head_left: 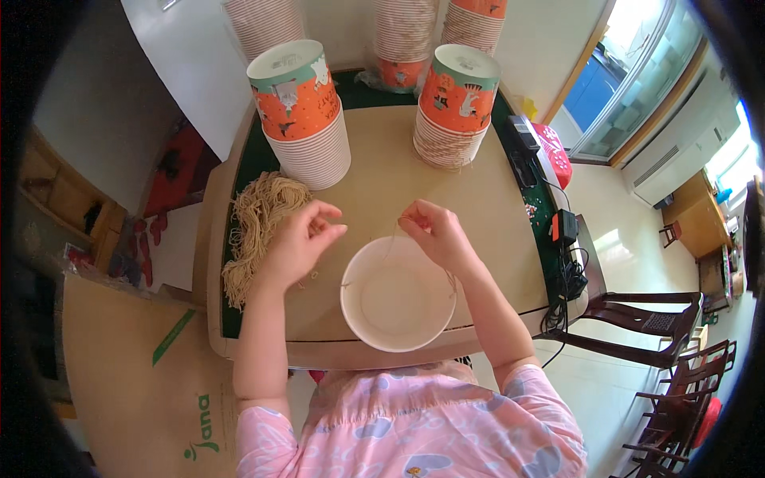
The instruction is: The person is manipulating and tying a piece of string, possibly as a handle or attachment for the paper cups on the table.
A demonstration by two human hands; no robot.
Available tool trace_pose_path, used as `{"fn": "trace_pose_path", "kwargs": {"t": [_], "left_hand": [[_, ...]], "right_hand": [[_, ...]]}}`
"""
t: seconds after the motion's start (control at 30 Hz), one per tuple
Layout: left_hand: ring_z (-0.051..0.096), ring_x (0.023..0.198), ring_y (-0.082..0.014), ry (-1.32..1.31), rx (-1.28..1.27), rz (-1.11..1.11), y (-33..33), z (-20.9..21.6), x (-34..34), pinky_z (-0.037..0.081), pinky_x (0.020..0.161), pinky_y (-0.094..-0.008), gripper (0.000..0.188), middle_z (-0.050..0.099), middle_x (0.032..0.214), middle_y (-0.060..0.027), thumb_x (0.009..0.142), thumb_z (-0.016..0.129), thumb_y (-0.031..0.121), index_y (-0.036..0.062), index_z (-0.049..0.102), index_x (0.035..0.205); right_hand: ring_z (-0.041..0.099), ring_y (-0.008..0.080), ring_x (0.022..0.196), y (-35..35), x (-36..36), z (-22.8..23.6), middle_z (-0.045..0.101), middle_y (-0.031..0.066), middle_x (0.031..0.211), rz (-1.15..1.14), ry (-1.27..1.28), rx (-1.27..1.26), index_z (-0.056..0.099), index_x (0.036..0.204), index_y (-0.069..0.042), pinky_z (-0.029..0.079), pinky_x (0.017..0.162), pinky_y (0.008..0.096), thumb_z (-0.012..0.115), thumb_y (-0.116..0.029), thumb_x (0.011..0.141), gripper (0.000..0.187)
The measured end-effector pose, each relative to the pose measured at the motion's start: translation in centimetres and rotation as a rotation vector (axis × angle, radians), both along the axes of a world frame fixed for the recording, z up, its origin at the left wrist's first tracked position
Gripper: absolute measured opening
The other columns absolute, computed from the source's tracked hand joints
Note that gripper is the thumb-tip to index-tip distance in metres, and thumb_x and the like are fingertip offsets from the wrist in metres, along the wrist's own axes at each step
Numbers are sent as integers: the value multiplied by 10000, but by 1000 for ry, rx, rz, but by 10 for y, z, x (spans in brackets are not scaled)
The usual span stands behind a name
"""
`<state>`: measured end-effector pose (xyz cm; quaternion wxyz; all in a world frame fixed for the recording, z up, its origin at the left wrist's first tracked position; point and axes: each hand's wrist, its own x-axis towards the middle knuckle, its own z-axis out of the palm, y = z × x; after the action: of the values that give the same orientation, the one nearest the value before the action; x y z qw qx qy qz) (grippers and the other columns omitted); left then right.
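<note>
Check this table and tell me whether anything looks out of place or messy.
The black cables at the right edge of the table look untidy: they hang in tangled loops. The pile of string on the left is loose and splayed, with stray bits beside it. No obvious damage stands out.

To either side
A dark wooden chair [649, 320] is seen at right, brown cardboard [119, 358] at lower left.

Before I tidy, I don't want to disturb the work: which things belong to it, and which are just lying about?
Seemingly in use:
white bucket
string in the right hand
string bundle
front left bucket stack
front right bucket stack

Seemingly lying about:
black cables
wooden chair
cardboard
</note>
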<state>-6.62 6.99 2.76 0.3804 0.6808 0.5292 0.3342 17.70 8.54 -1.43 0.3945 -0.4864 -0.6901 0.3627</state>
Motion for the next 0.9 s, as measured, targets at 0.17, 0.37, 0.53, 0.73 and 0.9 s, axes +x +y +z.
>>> {"fn": "trace_pose_path", "kwargs": {"t": [0.17,0.37,0.53,0.73,0.9], "left_hand": [[591,876,-278,375,385,4,-27,-15,43,488,747,-373,371,571,969,-126,767,728,119,44,530,1072],[624,834,-321,368,318,64,-27,-38,50,505,687,-420,175,610,877,-128,827,626,69,37,574,990],[657,700,-271,55,130,99,-20,-38,43,506,610,-372,88,658,760,-110,877,579,60,17,629,935],[621,667,-137,-176,205,71,-22,-37,45,493,634,-274,133,660,757,-78,888,585,61,-15,615,993],[569,693,-55,-369,-165,-191,-41,16,46,464,638,-221,117,626,754,-5,894,584,53,-15,624,980]], "right_hand": [[623,116,686,10,-3,-9,641,51,741,5,-44,-112,595,906,34,507,645,261,609,-98,888,134],[629,106,674,15,0,0,641,77,762,-76,219,-196,588,922,16,499,512,223,572,-88,915,105],[583,85,586,22,12,6,620,63,682,-68,258,-424,593,934,0,433,409,226,579,-91,907,96],[529,49,547,4,12,19,609,30,697,-55,186,-241,588,895,-8,375,430,195,593,-76,905,69],[544,57,632,-27,22,56,600,7,711,87,127,-150,604,874,-3,429,555,194,631,-13,848,39]]}}
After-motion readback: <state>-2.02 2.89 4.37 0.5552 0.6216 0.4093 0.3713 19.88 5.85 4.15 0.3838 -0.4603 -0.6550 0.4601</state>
